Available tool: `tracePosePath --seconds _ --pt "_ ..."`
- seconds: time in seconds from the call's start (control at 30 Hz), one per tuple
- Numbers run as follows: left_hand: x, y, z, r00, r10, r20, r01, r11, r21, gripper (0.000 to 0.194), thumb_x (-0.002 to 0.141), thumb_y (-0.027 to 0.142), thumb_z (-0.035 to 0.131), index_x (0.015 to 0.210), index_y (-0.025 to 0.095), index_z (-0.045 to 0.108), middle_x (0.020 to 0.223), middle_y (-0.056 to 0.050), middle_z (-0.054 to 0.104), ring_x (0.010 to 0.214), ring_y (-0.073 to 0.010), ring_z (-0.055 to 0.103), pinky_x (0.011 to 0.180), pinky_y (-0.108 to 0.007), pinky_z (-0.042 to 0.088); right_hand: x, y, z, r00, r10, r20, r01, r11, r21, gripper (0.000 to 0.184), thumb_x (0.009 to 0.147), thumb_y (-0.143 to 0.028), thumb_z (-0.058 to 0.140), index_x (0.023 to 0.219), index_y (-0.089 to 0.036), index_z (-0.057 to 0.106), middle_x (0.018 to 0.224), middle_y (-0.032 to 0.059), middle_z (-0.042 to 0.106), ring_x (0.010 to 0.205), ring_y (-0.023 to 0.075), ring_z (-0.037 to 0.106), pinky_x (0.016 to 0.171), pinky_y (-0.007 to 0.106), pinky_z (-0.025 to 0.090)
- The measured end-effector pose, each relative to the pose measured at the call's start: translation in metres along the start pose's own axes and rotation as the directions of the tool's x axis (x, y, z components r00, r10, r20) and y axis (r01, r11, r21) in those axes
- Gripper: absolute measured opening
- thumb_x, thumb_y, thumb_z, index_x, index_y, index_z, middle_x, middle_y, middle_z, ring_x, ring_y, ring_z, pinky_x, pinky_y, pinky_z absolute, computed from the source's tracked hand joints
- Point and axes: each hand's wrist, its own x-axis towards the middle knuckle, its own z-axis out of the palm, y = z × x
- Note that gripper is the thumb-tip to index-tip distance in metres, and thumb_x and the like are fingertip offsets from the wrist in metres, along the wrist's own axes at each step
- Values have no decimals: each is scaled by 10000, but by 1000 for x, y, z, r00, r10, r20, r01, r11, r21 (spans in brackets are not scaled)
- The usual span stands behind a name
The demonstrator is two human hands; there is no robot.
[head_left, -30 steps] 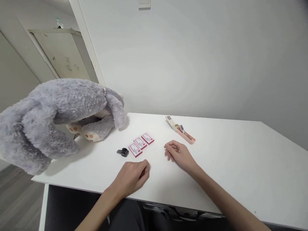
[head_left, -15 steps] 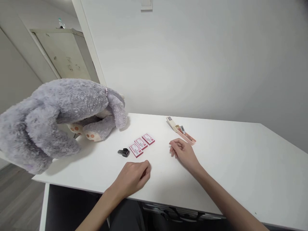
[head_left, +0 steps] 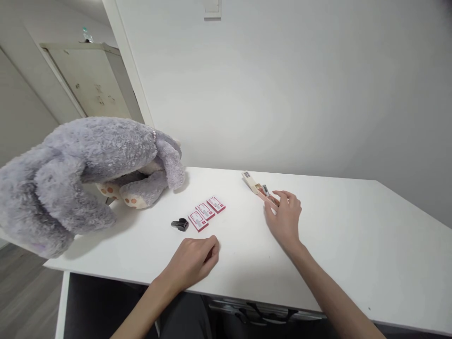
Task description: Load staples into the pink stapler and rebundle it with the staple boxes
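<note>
My right hand (head_left: 285, 219) is at the near end of a small open pink case (head_left: 267, 201), thumb on its left side and fingers curled over its right side. The case has a cream lid (head_left: 249, 181) folded back at its far end; small items, one of them silvery (head_left: 265, 189), lie inside. Part of the case is hidden by my hand. My left hand (head_left: 196, 259) rests as a loose fist near the table's front edge, with nothing showing in it. Beyond it lie three small white-and-red boxes (head_left: 205, 211) in a slanting row and a black stapler (head_left: 181, 224).
A large grey plush toy (head_left: 102, 146) slumps over the left part of the white table (head_left: 339, 254). A wall (head_left: 282, 94) rises behind the table. Farther back on the left stands a metal cabinet (head_left: 84, 75) with a clear bottle (head_left: 86, 35) on top.
My right hand has moved right and forward from the bare tabletop to the pink case, its fingers now spread around the near end. My left hand has stayed in place.
</note>
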Motion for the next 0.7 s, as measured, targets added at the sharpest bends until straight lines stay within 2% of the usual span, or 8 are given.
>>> tracePosePath --seconds 0.17,0.27,0.37,0.47,0.53,0.7 --pt "-1 -1 1 1000 -1 0 1 1000 -10 176 921 76 473 848 234 442 651 74 547 522 -107 449 567 -241 286 2 20 4 988 121 98 -104 981 -162 452 920 -386 537 1293 -140 604 1294 207 570 1198 402 488 977 529 396" --pt "-1 -1 0 1000 0 0 0 1000 -16 175 926 81 473 845 233 442 646 74 544 522 -108 444 569 -242 289 3 25 4 970 182 159 -150 970 -193 418 927 -400 529 1238 -149 650 1222 195 634 1138 406 522 943 517 412" --pt "-1 -1 0 1000 -3 1 3 1000 -15 175 926 82 475 841 232 446 644 74 543 516 -106 437 567 -245 290 4 25 2 962 182 203 -148 973 -175 356 926 -385 525 1158 -166 683 1125 175 690 1081 393 556 926 510 422" --pt "-1 -1 0 1000 -3 -1 3 1000 -9 171 922 78 476 849 232 454 647 72 550 521 -107 446 568 -246 294 7 22 -2 956 196 220 -180 979 -94 332 922 -376 527 1129 -168 680 1104 166 708 1056 368 598 901 487 447" --pt "-2 -1 0 1000 -1 1 1 1000 -7 169 923 78 473 854 232 455 653 71 559 527 -108 455 570 -246 297 8 17 -5 950 233 209 -242 970 18 345 914 -404 550 1144 -175 666 1157 162 701 1072 347 619 885 462 472" --pt "-1 -1 0 1000 -3 7 4 1000 -10 172 919 78 472 840 229 450 650 72 558 522 -105 453 564 -246 299 11 3 -14 940 306 149 -340 864 370 379 891 -485 631 1135 -196 649 1239 137 699 1088 284 650 894 404 513"
